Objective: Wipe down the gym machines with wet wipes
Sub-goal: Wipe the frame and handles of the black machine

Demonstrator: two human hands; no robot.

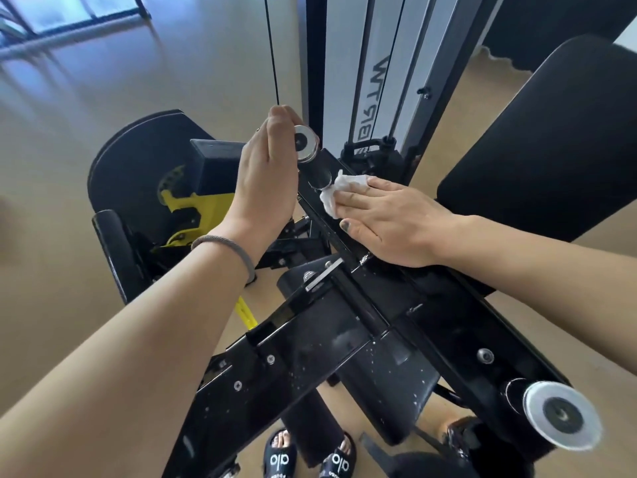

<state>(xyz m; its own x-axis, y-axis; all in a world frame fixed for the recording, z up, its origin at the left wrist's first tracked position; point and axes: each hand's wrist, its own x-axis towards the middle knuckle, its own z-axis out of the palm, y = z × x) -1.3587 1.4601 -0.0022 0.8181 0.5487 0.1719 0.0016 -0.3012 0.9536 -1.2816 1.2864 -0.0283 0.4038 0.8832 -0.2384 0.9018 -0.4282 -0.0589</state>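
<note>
Tan flooring (86, 108) spreads under a black gym machine (310, 339), seen from above, with a window frame (69, 15) at the upper left corner of the view. A white upright panel (375, 81) with black lettering rises behind the machine, and thin black cables (272, 56) run up beside it. A black padded rest (551, 139) sits at the right, and a yellow adjuster part (193, 208) shows low on the left beside a black curved plate (138, 153).

The right hand (389, 222) lies flat on a black bar (331, 208) of the machine frame, its fingers (355, 198) stretched out nearly straight and pressing a crumpled white wet wipe (341, 191) against the bar's upper face, near its far end. The wipe bunches out past the fingertips, just beside a round chrome stub on the bar.

The left hand (272, 170) is raised at the far end of the same bar, its fingers curled around a chrome knob (305, 143), whose round face points at the camera. A grey band (227, 250) circles the left wrist.

A second chrome knob (562, 412) juts from the near end of the frame at lower right. Small white flecks dot the black surfaces near the middle. Two feet in black slides (279, 457) stand on the floor below.
</note>
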